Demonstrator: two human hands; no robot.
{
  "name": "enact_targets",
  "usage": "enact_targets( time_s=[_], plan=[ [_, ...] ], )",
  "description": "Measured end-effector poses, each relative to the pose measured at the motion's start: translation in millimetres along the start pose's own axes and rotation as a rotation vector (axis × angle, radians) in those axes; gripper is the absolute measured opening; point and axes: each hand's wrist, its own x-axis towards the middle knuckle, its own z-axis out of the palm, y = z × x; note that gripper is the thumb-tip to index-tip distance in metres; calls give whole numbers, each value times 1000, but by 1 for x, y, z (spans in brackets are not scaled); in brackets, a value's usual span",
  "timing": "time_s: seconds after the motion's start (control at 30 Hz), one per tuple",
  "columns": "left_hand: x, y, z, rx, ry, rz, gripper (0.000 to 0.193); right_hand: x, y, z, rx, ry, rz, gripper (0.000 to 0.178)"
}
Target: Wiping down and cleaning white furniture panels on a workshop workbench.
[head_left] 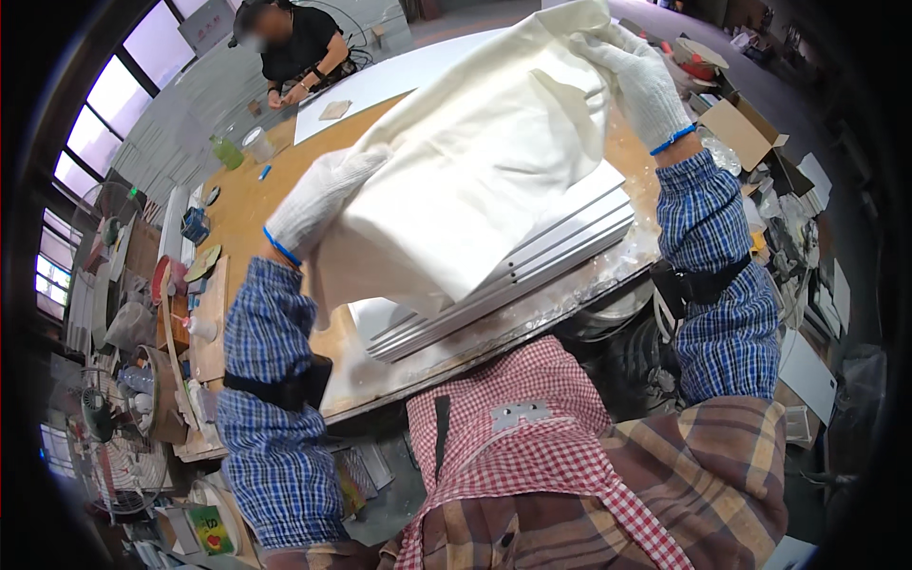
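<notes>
The step in hand looks to be holding the cloth [456,180] up and spread above the stack of white boards [608,211] on the surface [242,204]; the gloved left hand [328,185] has its grip clamped on the cloth's left edge, the right hand [638,81] on its far right corner; the next move probably calls for both hands to keep it evenly taut; the cloth is cream, thin and softly creased, drooping at the near edge; whether it touches the boards, I cannot tell.
</notes>
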Motion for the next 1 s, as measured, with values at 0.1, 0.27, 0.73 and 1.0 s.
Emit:
enact_targets(
  time_s=[0.1, 0.27, 0.73, 1.0],
  plan=[
    [13, 3, -18, 189, -257, -102, 41, -12, 17, 3, -98, -6, 98, 27],
    [5, 10, -6, 370, -342, -151, 44, -23, 41, 11, -49, -2, 208, 30],
    [20, -34, -11, 104, -123, -169, 42, -46, 80, 14, -998, 188, 201, 75],
    [10, -29, -5, 118, -175, -60, 49, -108, 68, 140, -995, -425, -406, 115]
  ],
)
